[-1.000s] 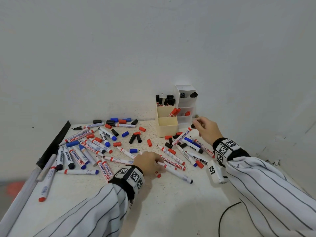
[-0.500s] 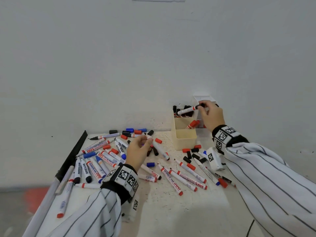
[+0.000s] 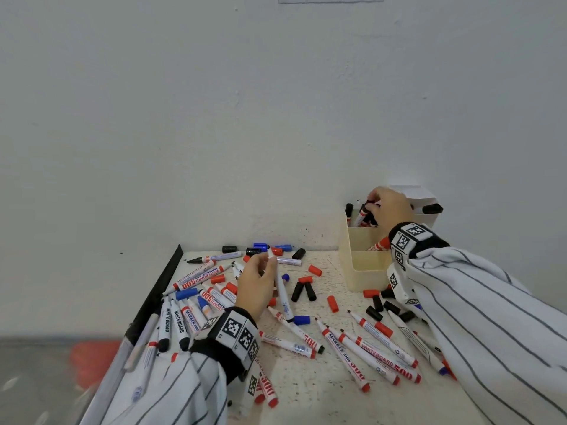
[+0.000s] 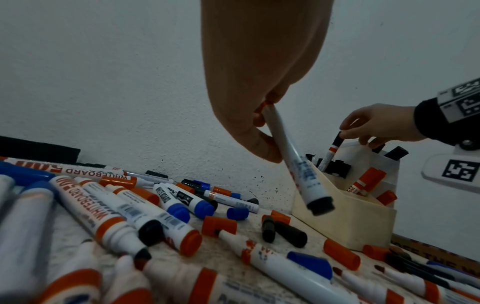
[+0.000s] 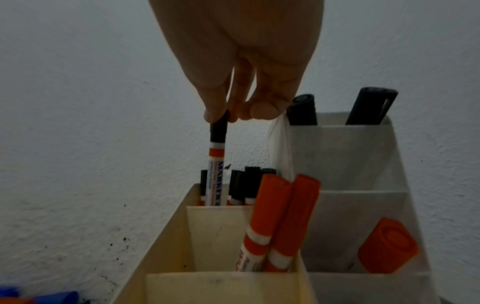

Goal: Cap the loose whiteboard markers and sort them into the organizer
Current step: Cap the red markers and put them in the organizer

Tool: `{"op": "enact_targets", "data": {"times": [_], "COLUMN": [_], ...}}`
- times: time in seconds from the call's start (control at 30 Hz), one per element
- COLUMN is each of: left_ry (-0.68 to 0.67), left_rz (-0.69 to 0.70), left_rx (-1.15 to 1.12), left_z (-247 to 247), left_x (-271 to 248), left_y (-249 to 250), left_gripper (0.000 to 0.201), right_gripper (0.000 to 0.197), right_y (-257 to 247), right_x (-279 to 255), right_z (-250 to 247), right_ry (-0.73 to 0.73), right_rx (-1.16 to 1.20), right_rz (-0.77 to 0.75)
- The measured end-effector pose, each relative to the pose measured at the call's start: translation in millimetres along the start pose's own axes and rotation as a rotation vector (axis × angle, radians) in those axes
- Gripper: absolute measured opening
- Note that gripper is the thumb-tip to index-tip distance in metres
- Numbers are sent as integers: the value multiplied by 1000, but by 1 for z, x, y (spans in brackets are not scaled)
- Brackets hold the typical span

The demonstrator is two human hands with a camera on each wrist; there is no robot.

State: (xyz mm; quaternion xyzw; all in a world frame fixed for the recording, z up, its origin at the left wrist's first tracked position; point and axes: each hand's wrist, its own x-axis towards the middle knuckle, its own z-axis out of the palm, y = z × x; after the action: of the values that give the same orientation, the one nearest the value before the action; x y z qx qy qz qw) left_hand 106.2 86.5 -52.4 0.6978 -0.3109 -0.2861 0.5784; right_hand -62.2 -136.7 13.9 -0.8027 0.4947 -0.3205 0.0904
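The right hand (image 5: 244,82) is over the cream organizer (image 3: 365,271) at the back right corner of the bench (image 3: 306,394), its fingertips pinching the black cap of a black-capped marker (image 5: 217,164) that stands upright and is partly down in the rearmost compartment, among other black-capped markers (image 5: 246,185). Two red-capped markers (image 5: 280,216) lean in the middle compartment, and a grey organizer (image 5: 350,160) stands right beside the cream one, holding black markers and a loose red cap (image 5: 388,245). The left hand (image 3: 257,286) is raised above the middle of the bench, fingers curled round the upper end of a white marker (image 4: 293,160) that hangs down at a slant with its dark end lowest; its tip end is hidden in the fingers, so whether it is capped cannot be told, though something red shows in that grasp. Loose markers and caps in red, blue and black lie scattered across the bench from the left edge to the organizer's foot. The risks, as I judge them: being held only by its cap, the marker could slip out if the cap is not pressed home; the crowded rear compartment could block it and tip its neighbours; and with attention on the organizer, the left hand's loosely hung marker could swing into the pile or drop, while an uncapped tip could ink the bench or the striped sleeve (image 3: 475,317)
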Motion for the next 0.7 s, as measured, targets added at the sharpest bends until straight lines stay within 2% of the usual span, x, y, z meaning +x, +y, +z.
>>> {"op": "enact_targets", "data": {"times": [0.07, 0.17, 0.2, 0.3, 0.37, 0.43, 0.53, 0.6, 0.7], "left_ry": [-8, -57, -80, -148, -186, -205, -204, -210, -222], "left_rz": [-23, -87, -110, -148, -143, -116, -94, -103, -107], "left_rx": [12, 2, 9, 90, 140, 196, 233, 211, 203], "left_z": [1, 2, 3, 8, 11, 14, 17, 16, 11], "left_x": [1, 1, 2, 1, -1, -5, -11, -17, -26], "left_y": [-4, -7, -9, -12, -14, -15, -17, -17, -19], "left_gripper": [36, 33, 32, 30, 33, 37, 46, 49, 50], "right_gripper": [21, 32, 32, 24, 17, 16, 16, 23, 32], "right_y": [1, 3, 3, -1, -7, -11, -1, 13, 34], "right_x": [-3, -11, -13, -19, -30, -47, -78, -100, -123], "right_z": [8, 17, 18, 11, -1, -14, -13, -2, 14], "right_ry": [-93, -253, -265, -176, -208, -402, -767, -842, -852], "right_rx": [-84, -346, -338, -20, 197, 207, -1, -120, -190], "right_rz": [-5, -63, -62, -74, -91, -108, -99, -58, -5]}}
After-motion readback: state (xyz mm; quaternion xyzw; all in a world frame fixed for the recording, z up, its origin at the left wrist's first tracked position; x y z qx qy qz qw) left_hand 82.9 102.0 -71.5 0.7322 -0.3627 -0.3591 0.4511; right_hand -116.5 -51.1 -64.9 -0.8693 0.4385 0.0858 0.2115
